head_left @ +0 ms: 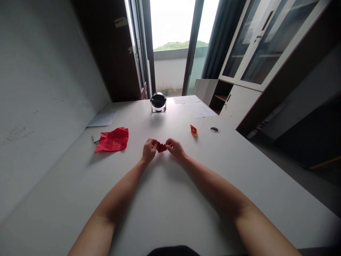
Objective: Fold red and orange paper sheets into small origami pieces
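At a white surface (pixel 149 213), you work a small folded red paper (pixel 161 147) directly between your two hands. The fingers of your left hand (pixel 150 150) pinch its left edge while those of your right hand (pixel 174 148) grasp its upper right corner, leaving the notched middle exposed. Whether its lower tip touches the surface is too small to tell. The step in hand looks like shaping or creasing the piece, and it seems to call for a light, even pinch from both sides: pull harder with one hand and the thin paper could skew or tear at a fold. Steady one side while the other moves, line up the edges before you press, then run a finger firmly along the crease, bracing the paper against the surface. To your left lies a creased red sheet (pixel 113 139); to your right sits a small orange folded piece (pixel 193 131), both well apart from your hands.
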